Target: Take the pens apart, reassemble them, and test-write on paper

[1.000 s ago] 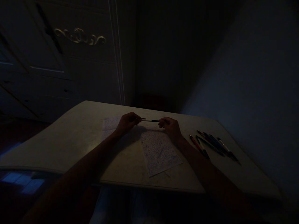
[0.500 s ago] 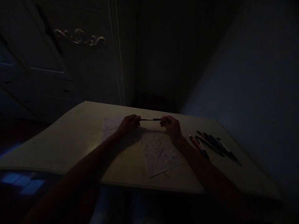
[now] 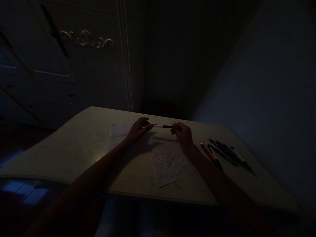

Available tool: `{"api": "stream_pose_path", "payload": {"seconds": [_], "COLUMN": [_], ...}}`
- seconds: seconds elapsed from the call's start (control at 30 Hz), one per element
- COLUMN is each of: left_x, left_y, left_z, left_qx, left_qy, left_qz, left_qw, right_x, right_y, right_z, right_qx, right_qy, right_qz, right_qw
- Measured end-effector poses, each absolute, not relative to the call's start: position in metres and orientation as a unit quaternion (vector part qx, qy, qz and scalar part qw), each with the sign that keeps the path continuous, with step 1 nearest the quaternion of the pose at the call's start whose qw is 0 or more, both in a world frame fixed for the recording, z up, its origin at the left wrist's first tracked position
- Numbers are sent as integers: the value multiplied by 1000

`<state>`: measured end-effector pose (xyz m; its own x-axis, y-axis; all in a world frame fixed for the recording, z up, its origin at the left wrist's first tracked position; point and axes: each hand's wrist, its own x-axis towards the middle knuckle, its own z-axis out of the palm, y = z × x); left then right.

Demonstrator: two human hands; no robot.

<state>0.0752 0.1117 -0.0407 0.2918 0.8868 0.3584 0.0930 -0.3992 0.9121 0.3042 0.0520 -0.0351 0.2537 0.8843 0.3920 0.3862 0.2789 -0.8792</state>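
Note:
A pen [image 3: 160,126] with a white barrel and a black section is held level above the table, between my two hands. My right hand [image 3: 183,134] is closed around its black end, fingers curled in. At the other end, the thumb of my left hand [image 3: 139,129] lies along the pen, with the index finger raised and bent away from it. The dim light hides the left fingers behind the pen. Beneath the hands lies a sheet of paper [image 3: 170,163] covered in dense scribbled lines. Another marked sheet [image 3: 117,133] is partly behind my left hand.
Several pens lie to the right of my right forearm, among them a red one [image 3: 207,152] and a white-and-black one [image 3: 238,154]. The pale table [image 3: 81,144] has a wall [image 3: 271,98] along its right side. A cabinet [image 3: 98,79] with a gilded ornament stands behind at left.
My left hand has loosened, its index finger lifting away from the thumb. More of the white barrel shows. The view and the pen have shifted slightly right.

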Motion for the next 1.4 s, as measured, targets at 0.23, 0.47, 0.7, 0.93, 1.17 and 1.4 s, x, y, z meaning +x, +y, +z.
{"api": "stream_pose_path", "payload": {"seconds": [0.23, 0.47, 0.7, 0.93, 1.17, 1.4], "left_x": [73, 75, 74, 71, 70, 72], "left_y": [108, 105, 106, 107, 108, 99], "left_z": [-38, -33, -35, -35, -41, -25], "left_qx": [712, 710, 721, 761, 763, 725], "left_qy": [345, 311, 347, 340, 272, 272], "left_qz": [431, 488, 417, 452, 546, 566], "left_qw": [435, 402, 432, 317, 214, 282], "right_x": [305, 302, 303, 301, 297, 304], "right_y": [52, 50, 49, 50, 48, 49], "right_z": [-35, -33, -33, -40, -41, -30], "right_qx": [-555, -556, -562, -579, -578, -563], "right_qy": [-577, -579, -593, -621, -619, -620], "right_qz": [209, 204, 166, 140, 174, 217], "right_qw": [561, 560, 552, 509, 502, 502]}}
